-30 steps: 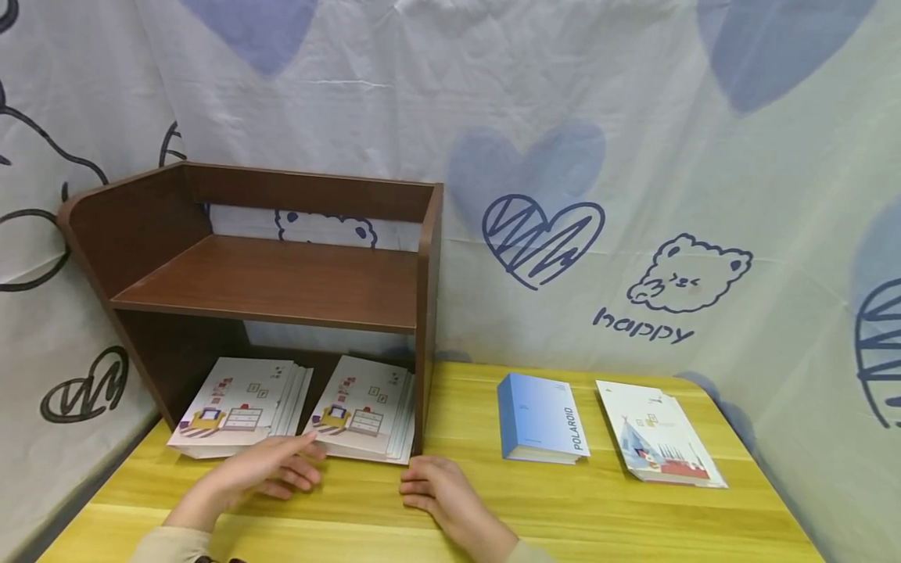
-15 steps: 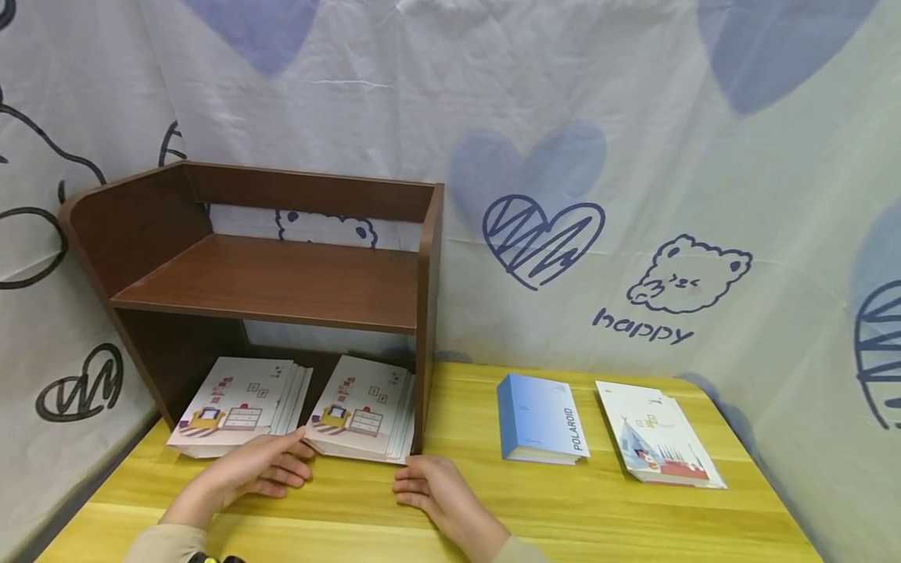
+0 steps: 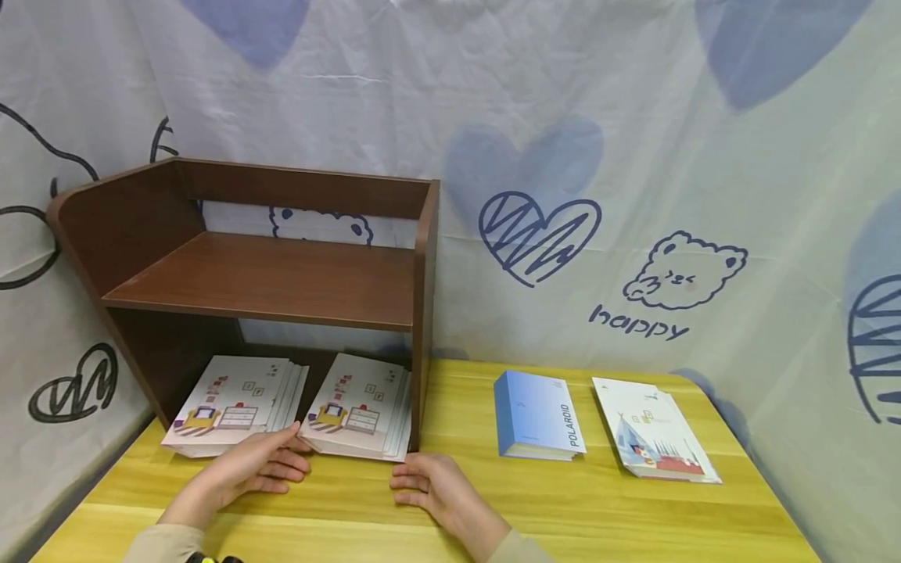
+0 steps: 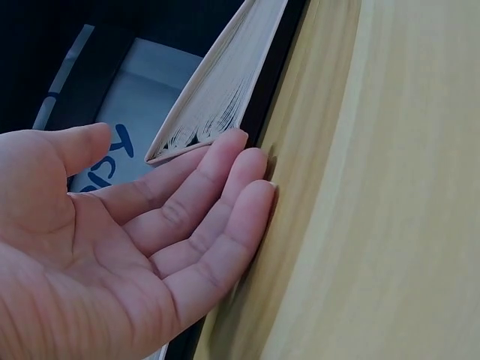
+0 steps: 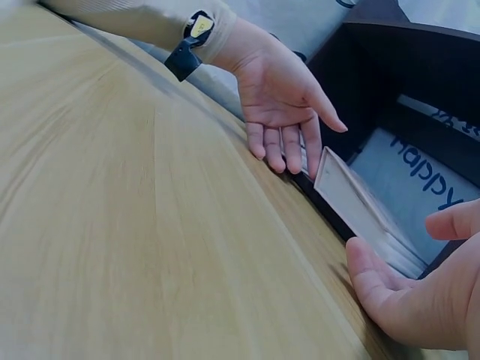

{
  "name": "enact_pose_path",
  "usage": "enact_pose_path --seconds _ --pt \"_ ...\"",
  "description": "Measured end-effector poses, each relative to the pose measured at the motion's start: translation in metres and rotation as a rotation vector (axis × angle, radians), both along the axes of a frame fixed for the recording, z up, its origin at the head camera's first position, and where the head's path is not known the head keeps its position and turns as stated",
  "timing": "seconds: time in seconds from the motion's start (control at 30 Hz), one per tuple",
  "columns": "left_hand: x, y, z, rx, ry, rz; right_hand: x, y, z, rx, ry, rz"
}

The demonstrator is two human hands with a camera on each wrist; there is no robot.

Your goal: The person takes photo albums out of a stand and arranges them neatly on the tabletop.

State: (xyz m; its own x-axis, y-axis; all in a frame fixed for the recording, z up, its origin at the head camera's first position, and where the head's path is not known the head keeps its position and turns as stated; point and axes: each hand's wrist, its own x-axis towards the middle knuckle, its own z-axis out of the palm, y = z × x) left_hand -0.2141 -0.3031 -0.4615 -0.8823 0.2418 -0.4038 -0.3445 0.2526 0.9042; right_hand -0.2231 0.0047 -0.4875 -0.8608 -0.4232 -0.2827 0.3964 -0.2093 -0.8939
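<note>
A white book (image 3: pixel 355 407) with a drawn room on its cover lies on further books in the right half of the lower shelf, its front edge toward me. My left hand (image 3: pixel 256 467) is at this book's left front corner, fingers nearly straight and thumb apart. In the left wrist view its fingertips (image 4: pixel 234 142) are right at the book's page edge (image 4: pixel 225 90). My right hand (image 3: pixel 436 489) rests by the right front corner, near the shelf's side panel, fingers loosely bent. Neither hand grips anything. To the left lies a matching book (image 3: pixel 228 403) with others beneath it.
The dark brown two-tier shelf (image 3: pixel 281 281) stands at the left on the yellow wood-grain table (image 3: pixel 598 520). Right of it lie a blue book marked POLAROID (image 3: pixel 540 414) and a white book with a tent drawing (image 3: pixel 655 430). A patterned cloth (image 3: pixel 521 94) hangs behind.
My left hand has moved slightly left to the book's corner, and my right hand has shifted a little left along the front. The books on the shelf stay about where they were.
</note>
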Motion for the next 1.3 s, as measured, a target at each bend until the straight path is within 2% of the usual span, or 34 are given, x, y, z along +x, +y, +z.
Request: enact_pose_path --seconds 0.9,1.3 --pt "0.002 0.000 0.002 0.001 0.026 -0.028 -0.003 0.008 -0.005 0.001 0.041 0.085" --pt "-0.001 0.000 -0.002 -0.002 0.054 -0.071 -0.005 0.005 -0.011 0.048 0.070 0.057"
